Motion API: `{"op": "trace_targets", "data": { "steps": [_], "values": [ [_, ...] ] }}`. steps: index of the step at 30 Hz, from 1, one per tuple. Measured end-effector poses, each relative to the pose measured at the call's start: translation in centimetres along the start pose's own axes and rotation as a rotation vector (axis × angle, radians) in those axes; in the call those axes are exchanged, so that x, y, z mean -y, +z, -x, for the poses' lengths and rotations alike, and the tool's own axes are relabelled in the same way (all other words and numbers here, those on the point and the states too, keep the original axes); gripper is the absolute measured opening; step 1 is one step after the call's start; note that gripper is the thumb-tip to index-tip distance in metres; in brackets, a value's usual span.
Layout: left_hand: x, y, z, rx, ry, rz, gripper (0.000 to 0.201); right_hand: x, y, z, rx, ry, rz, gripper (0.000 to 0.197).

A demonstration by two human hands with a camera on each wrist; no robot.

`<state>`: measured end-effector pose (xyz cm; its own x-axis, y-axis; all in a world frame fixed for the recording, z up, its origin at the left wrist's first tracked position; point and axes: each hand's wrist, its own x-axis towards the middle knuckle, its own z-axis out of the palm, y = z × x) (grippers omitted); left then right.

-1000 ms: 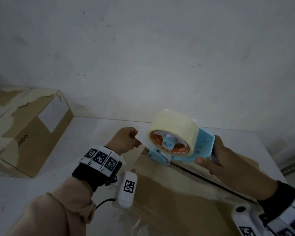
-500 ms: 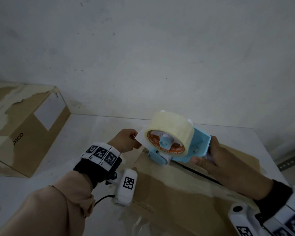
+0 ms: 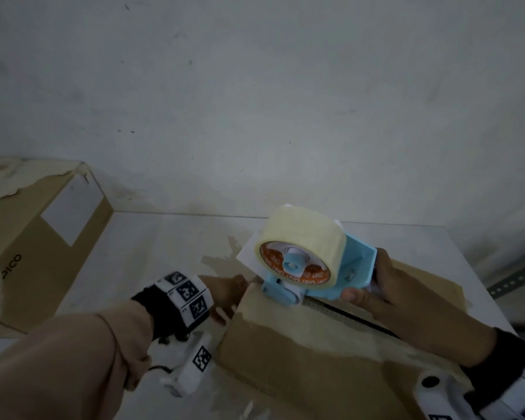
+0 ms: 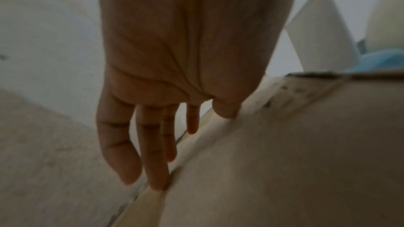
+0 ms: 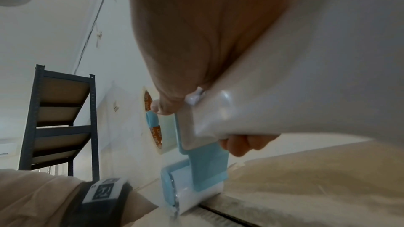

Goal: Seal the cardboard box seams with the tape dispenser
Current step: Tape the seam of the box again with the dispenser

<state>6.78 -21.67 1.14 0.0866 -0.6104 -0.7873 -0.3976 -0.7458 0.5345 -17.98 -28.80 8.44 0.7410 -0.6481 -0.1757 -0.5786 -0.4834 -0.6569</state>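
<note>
A flat brown cardboard box [image 3: 315, 353] lies on the white table, with a dark centre seam [image 3: 346, 315] running along its top. My right hand [image 3: 373, 286] grips the handle of a light-blue tape dispenser [image 3: 355, 268] that carries a cream tape roll [image 3: 303, 237]. Its white roller [image 5: 196, 199] sits on the box top at the seam's far end. A white tab [image 4: 317, 32] of tape sticks up beside the roll. My left hand [image 3: 225, 294] lies with straight fingers [image 4: 153, 153] against the box's end face, thumb on the top edge [image 4: 227, 111].
A second, larger cardboard box [image 3: 28, 247] marked PICO stands at the left against the wall. The white table [image 3: 164, 247] ends at the wall behind and at an edge on the right. A dark metal shelf rack [image 5: 59, 118] shows in the right wrist view.
My left hand let go of the white tape tab it pinched and dropped to the box's end face. The dispenser came down onto the box's far edge.
</note>
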Motion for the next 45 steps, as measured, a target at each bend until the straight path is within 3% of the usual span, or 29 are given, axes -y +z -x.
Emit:
{"op": "trace_targets", "data": {
  "steps": [3,6,8,11,15,22,26,30,33,36,42,43,45],
  "values": [
    [0.7,0.0,0.0,-0.017,0.024,0.007,0.044,-0.1,0.0,0.1,-0.012,0.001,-0.002,0.077],
    [0.4,-0.3,0.6,-0.147,0.267,0.095,0.044,0.0,0.1,0.2,-0.018,0.002,-0.024,0.071],
    [0.3,0.4,1.4,-0.163,0.399,0.252,0.029,0.1,0.1,0.3,-0.024,0.003,-0.039,0.071],
    [0.9,2.0,1.9,-0.093,0.395,0.407,0.026,0.1,0.1,0.4,-0.035,-0.002,-0.065,0.071],
    [1.5,3.0,1.7,-0.113,0.438,0.559,0.036,-0.2,0.3,0.4,-0.024,-0.020,-0.082,0.072],
    [1.1,4.0,1.4,-0.146,0.503,0.574,0.028,-0.2,-0.1,0.1,-0.012,-0.028,-0.087,0.076],
    [1.3,3.3,2.2,-0.175,0.430,0.337,0.030,-0.4,-0.6,-0.2,-0.010,-0.020,-0.015,0.073],
    [1.7,4.9,4.3,-0.473,0.532,-0.055,0.044,-0.2,-0.9,-0.5,-0.007,-0.043,-0.014,0.074],
    [1.7,7.1,5.0,-0.575,0.474,-0.137,0.048,0.4,-0.9,-0.5,0.012,-0.049,-0.086,0.061],
    [1.3,7.5,4.4,-0.656,0.432,-0.158,0.047,0.5,-0.7,-0.5,-0.001,-0.061,-0.082,0.061],
    [1.1,5.5,3.5,-0.797,0.292,-0.416,0.048,0.4,-0.2,-1.2,-0.043,-0.046,-0.115,0.063],
    [1.0,4.9,3.4,-0.818,0.286,-0.457,0.052,0.6,0.1,-1.3,-0.046,-0.045,-0.123,0.061],
    [0.8,3.5,3.2,-0.859,0.298,-0.530,0.079,1.0,0.6,-1.6,-0.063,-0.046,-0.136,0.052]
  ]
}}
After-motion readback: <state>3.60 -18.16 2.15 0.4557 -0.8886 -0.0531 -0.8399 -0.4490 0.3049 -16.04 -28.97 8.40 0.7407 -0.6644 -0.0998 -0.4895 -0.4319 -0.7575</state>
